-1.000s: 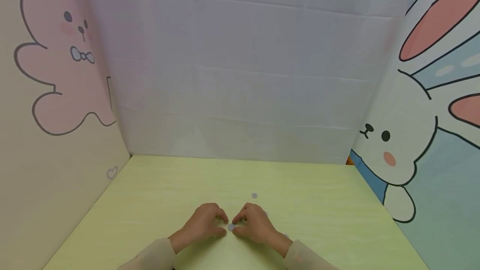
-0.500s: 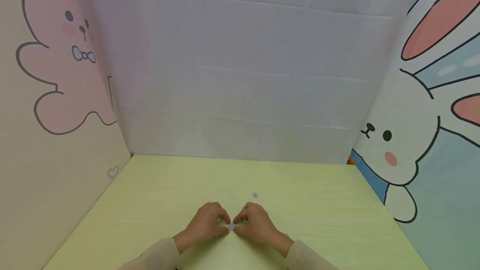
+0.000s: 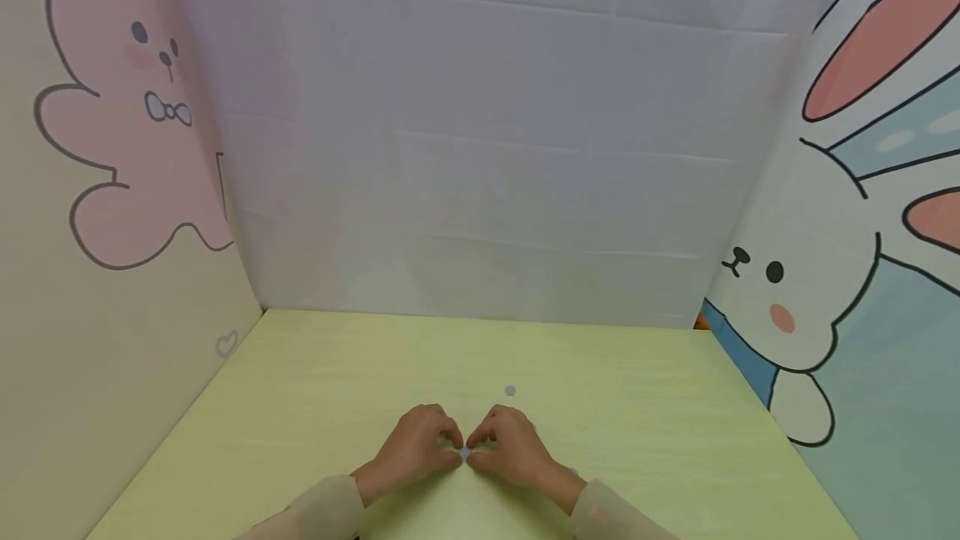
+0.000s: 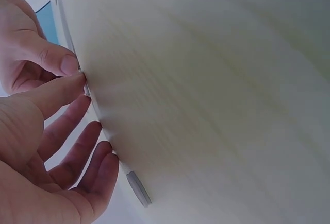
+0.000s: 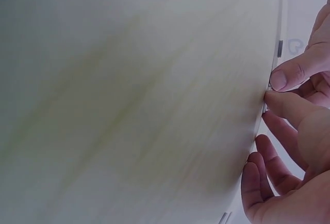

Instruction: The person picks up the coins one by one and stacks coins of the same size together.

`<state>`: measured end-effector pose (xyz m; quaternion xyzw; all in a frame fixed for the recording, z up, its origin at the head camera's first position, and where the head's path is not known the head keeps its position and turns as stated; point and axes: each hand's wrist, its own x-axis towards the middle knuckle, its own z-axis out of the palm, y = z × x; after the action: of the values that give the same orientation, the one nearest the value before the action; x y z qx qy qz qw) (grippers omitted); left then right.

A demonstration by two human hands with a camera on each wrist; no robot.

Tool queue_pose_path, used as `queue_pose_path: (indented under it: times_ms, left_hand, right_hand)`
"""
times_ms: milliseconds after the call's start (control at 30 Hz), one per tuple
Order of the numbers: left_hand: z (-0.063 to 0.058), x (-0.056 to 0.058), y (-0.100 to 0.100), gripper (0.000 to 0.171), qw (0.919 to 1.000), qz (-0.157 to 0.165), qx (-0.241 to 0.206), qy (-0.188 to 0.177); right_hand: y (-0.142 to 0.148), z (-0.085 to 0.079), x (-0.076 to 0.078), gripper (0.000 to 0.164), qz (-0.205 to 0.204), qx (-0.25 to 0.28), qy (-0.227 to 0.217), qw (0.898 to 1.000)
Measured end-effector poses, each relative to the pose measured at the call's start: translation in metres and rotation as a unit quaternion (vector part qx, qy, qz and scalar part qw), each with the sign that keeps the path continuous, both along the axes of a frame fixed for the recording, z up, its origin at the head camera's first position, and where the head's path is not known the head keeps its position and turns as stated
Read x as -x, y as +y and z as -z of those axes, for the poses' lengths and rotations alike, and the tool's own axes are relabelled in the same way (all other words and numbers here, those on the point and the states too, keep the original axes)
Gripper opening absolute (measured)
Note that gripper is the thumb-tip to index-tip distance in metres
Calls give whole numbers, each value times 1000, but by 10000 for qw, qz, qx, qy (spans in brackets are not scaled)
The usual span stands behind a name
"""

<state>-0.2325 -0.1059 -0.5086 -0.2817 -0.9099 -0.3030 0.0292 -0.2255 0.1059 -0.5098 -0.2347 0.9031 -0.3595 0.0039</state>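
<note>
A small grey coin-like disc [image 3: 464, 454] lies flat on the yellow-green tabletop between the two hands, mostly covered by fingertips. From the left, my left hand [image 3: 416, 445] pinches its edge between thumb and index finger. My right hand [image 3: 512, 447] does the same from the right side. In the left wrist view the left hand [image 4: 56, 147] has its other fingers curved, tips close to the tabletop. The right hand [image 5: 296, 152] shows a similar pose in the right wrist view, with the two thumbs nearly meeting.
Another grey disc [image 3: 510, 390] lies farther back on the tabletop [image 3: 337, 373]. Two more discs, one partly behind the right hand and one by the right wrist [image 3: 573, 471], barely show. A white back wall [image 3: 480, 148] and printed side walls enclose the table.
My left hand has moved slightly right, bringing its thumb and index finger onto the disc's left edge. The right hand has stayed nearly still at the disc.
</note>
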Motion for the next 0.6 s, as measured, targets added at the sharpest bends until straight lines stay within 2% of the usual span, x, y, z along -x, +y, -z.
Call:
queue_pose_path:
  times_ms: [367,600]
  left_hand:
    - [-1,-3,0,12,9999,44,-10,163]
    - [-2,-4,2,11,9998,4,85,151]
  right_hand:
    - [1,-6,-1,13,-120,-46,-96,9999]
    - [18,-10,3,16,-314,-117,-131,9994]
